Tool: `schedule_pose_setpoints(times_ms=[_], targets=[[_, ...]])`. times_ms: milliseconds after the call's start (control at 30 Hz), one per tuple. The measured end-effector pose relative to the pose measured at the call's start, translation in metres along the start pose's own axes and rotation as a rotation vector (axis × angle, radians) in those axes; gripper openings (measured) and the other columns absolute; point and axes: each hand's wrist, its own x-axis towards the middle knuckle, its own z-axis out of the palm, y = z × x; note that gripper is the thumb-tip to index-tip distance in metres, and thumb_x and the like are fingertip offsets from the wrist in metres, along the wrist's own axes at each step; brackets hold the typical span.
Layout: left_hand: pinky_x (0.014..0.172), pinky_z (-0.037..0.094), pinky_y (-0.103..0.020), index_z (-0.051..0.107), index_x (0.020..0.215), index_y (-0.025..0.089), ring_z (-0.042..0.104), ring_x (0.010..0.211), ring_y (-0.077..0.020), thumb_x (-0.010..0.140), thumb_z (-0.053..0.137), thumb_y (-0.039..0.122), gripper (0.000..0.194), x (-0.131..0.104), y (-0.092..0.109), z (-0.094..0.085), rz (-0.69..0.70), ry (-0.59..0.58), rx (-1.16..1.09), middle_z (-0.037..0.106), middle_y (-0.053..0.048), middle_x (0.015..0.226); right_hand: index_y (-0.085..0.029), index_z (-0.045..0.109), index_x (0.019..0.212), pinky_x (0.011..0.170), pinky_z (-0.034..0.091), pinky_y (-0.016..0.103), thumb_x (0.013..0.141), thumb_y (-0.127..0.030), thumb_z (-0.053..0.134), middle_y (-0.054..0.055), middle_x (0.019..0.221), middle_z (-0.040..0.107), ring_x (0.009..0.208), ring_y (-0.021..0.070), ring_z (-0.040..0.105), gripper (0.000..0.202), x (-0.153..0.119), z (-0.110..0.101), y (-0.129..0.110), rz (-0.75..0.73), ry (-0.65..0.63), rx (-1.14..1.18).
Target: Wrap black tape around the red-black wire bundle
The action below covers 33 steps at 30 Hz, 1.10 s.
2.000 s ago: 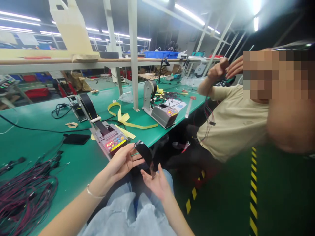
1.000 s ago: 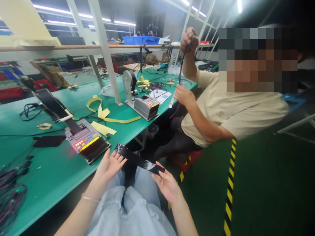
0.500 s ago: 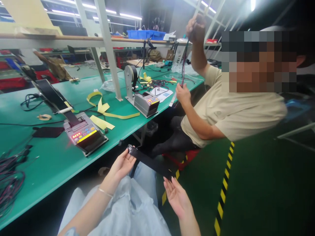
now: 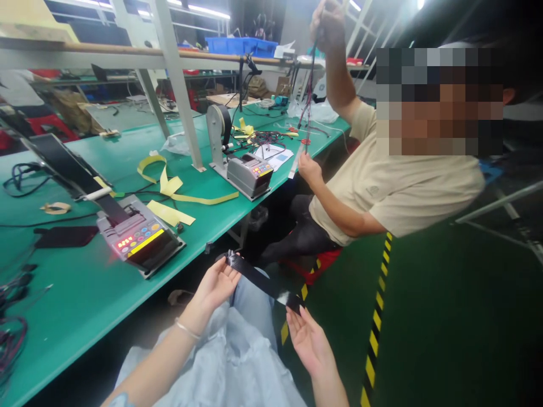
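Observation:
A flat black strip (image 4: 258, 279) stretches slantwise above my lap between my two hands, with a shiny patch near its lower right end. My left hand (image 4: 218, 282) pinches the upper left end, where the strip looks bunched around something thin and dark. The other end is between the thumb and fingers of my right hand (image 4: 303, 333). Left of my hands, on the green table (image 4: 80, 282), stands a grey tape dispenser (image 4: 136, 234) with a lit red display and a black tape roll.
A second tape dispenser (image 4: 250, 174), curled yellow strips (image 4: 169, 189) and cable bundles (image 4: 12, 345) lie on the table. A metal post (image 4: 176, 85) rises from it. At the right, a seated person (image 4: 352, 192) holds up thin wires (image 4: 309, 102).
The view has shifted slightly to the right. The strip has turned a little and now shows a shiny patch near my right hand. The person's wires hang somewhat differently.

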Motion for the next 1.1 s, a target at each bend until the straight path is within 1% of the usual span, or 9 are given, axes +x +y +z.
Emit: schedule_pose_setpoints(times_ms=[200, 333, 433, 633, 767, 867, 1000, 1067, 1100], targets=[[0.067, 0.055, -0.029, 0.053, 0.117, 0.009, 0.068, 0.077, -0.0193, 0.093, 0.037, 0.020, 0.031, 0.014, 0.028, 0.000, 0.006, -0.003, 0.054, 0.070, -0.010, 0.083, -0.010, 0.063, 0.078, 0.065, 0.057, 0.022, 0.087, -0.009, 0.048, 0.008, 0.074, 0.070, 0.072, 0.0130, 0.068, 0.017, 0.009, 0.027, 0.021, 0.010, 0.025, 0.080], [0.067, 0.055, -0.032, 0.045, 0.128, 0.012, 0.068, 0.079, -0.0210, 0.094, 0.033, 0.020, 0.037, 0.017, 0.045, 0.000, 0.024, -0.017, 0.092, 0.071, -0.010, 0.084, -0.012, 0.063, 0.075, 0.067, 0.057, 0.027, 0.076, -0.008, 0.063, 0.010, 0.077, 0.070, 0.076, 0.0187, 0.068, 0.004, 0.004, 0.037, 0.024, -0.074, -0.065, 0.072], [0.067, 0.056, -0.031, 0.037, 0.135, 0.012, 0.069, 0.078, -0.0209, 0.095, 0.028, 0.020, 0.042, 0.021, 0.058, -0.004, 0.004, -0.041, 0.099, 0.072, -0.012, 0.084, -0.013, 0.062, 0.075, 0.064, 0.057, 0.028, 0.065, -0.008, 0.073, 0.010, 0.078, 0.071, 0.075, 0.0216, 0.068, 0.016, -0.004, 0.040, 0.025, -0.115, -0.167, 0.026], [0.072, 0.056, -0.031, 0.035, 0.137, 0.013, 0.069, 0.081, -0.0223, 0.095, 0.024, 0.020, 0.044, 0.032, 0.074, -0.018, -0.068, -0.122, 0.038, 0.071, -0.015, 0.087, -0.015, 0.062, 0.074, 0.070, 0.054, 0.028, 0.065, -0.019, 0.076, 0.008, 0.077, 0.071, 0.078, 0.0198, 0.068, 0.017, -0.008, 0.043, 0.032, -0.104, -0.279, 0.080], [0.076, 0.056, -0.028, 0.033, 0.139, 0.016, 0.068, 0.085, -0.0212, 0.095, 0.025, 0.019, 0.045, 0.026, 0.071, -0.016, -0.037, -0.101, 0.061, 0.071, -0.014, 0.092, -0.015, 0.063, 0.094, 0.073, 0.053, 0.029, 0.067, -0.027, 0.075, 0.006, 0.094, 0.069, 0.084, 0.0187, 0.067, 0.032, -0.007, 0.046, 0.037, -0.086, -0.270, 0.076], [0.072, 0.057, -0.025, 0.030, 0.140, 0.017, 0.068, 0.084, -0.0204, 0.095, 0.027, 0.020, 0.045, 0.015, 0.064, -0.008, 0.009, -0.066, 0.112, 0.071, -0.013, 0.091, -0.013, 0.061, 0.101, 0.070, 0.052, 0.030, 0.065, -0.030, 0.076, 0.009, 0.103, 0.066, 0.083, 0.0200, 0.066, 0.042, -0.002, 0.047, 0.045, -0.084, -0.183, -0.019], [0.074, 0.056, -0.024, 0.030, 0.140, 0.014, 0.069, 0.081, -0.0187, 0.095, 0.028, 0.017, 0.045, -0.003, 0.048, 0.005, 0.047, -0.031, 0.195, 0.072, -0.012, 0.089, -0.016, 0.059, 0.103, 0.066, 0.051, 0.029, 0.059, -0.032, 0.080, 0.008, 0.098, 0.066, 0.073, 0.0165, 0.066, 0.052, 0.013, 0.043, 0.069, -0.159, -0.027, -0.097], [0.079, 0.055, -0.025, 0.034, 0.138, 0.015, 0.068, 0.086, -0.0180, 0.093, 0.032, 0.014, 0.045, -0.010, 0.036, 0.009, 0.077, -0.019, 0.262, 0.071, -0.012, 0.092, -0.021, 0.058, 0.102, 0.069, 0.051, 0.029, 0.057, -0.039, 0.080, 0.003, 0.091, 0.067, 0.074, 0.0156, 0.065, 0.053, 0.021, 0.041, 0.082, -0.152, -0.033, -0.105], [0.083, 0.054, -0.027, 0.038, 0.136, 0.015, 0.066, 0.090, -0.0185, 0.092, 0.037, 0.013, 0.044, -0.012, 0.029, 0.010, 0.080, -0.025, 0.299, 0.070, -0.011, 0.097, -0.024, 0.059, 0.098, 0.068, 0.051, 0.031, 0.059, -0.049, 0.075, 0.001, 0.086, 0.067, 0.074, 0.0163, 0.065, 0.049, 0.024, 0.041, 0.087, -0.119, -0.075, -0.162]])
